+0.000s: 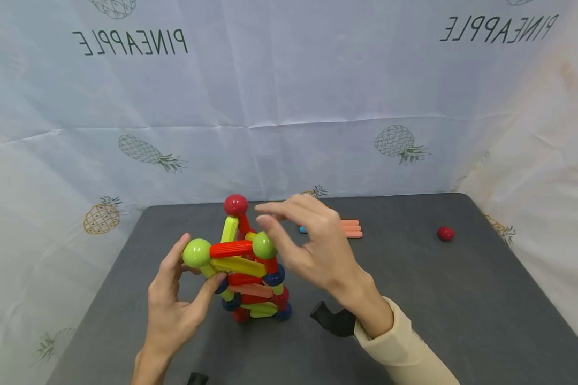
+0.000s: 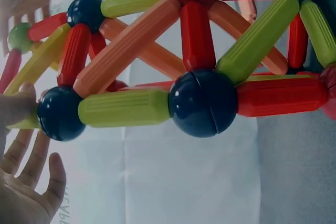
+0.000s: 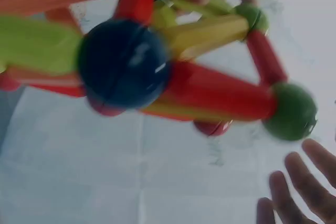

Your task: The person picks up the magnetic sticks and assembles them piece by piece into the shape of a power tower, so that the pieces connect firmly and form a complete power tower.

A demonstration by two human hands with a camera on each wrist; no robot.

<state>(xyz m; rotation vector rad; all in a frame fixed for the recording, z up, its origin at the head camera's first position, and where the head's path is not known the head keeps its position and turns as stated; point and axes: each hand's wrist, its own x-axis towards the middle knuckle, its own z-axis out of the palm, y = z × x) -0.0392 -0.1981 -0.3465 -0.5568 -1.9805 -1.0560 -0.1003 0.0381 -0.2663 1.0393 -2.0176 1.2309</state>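
Observation:
A tower (image 1: 252, 289) of magnetic rods and balls stands upright on the dark table, left of centre. My left hand (image 1: 175, 307) grips its upper left side, the thumb on a rod just below a lime green ball (image 1: 196, 253). Over the top right corner, my right hand (image 1: 318, 243) hovers with fingers extended, near a second green ball (image 1: 264, 245). A red ball (image 1: 235, 205) tops the far corner. In the right wrist view, the right fingers (image 3: 302, 187) appear just apart from the green corner ball (image 3: 290, 111). Navy balls (image 2: 203, 103) join the lower levels.
Behind the right hand lie several orange rods (image 1: 351, 229) and the tip of a blue one (image 1: 302, 229). A loose red ball (image 1: 446, 233) sits at the table's far right. A white curtain (image 1: 289, 96) with pineapple prints hangs behind the table (image 1: 414, 278).

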